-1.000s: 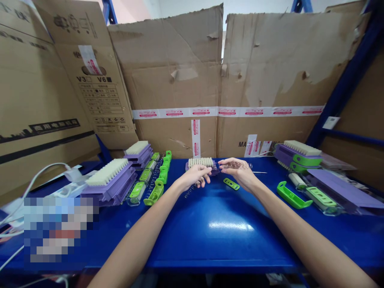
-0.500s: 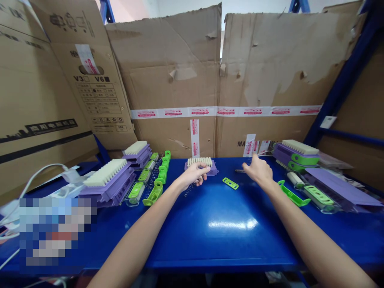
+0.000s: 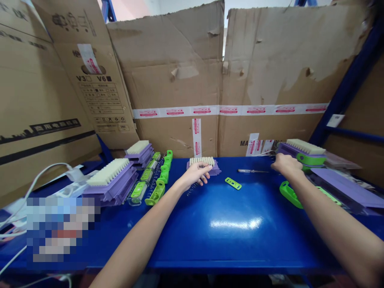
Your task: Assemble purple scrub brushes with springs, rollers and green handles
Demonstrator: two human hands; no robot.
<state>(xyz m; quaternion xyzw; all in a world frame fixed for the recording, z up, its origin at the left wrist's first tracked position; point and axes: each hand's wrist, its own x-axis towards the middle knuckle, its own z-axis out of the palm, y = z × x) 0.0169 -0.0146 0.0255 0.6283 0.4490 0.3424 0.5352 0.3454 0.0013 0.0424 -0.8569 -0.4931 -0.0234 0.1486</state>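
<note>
Half-curls left hand (image 3: 197,176) by spring (image 3: 192,189), bunches right hand (image 3: 287,165) near brush (image 3: 306,147), with both grips unclear; leaves green plate (image 3: 233,183) loose, unattached.

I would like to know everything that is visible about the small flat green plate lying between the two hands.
The green plate is thin, oblong and bright green, with rounded ends. It looks like moulded plastic. Several openings run along its length; their exact shapes are too small to tell. It lies flat and slanted on the glossy blue tabletop, its right end nearer the camera, to the right of the left hand and nearer the camera than the screwdriver. Only the tabletop appears to touch it.
</note>
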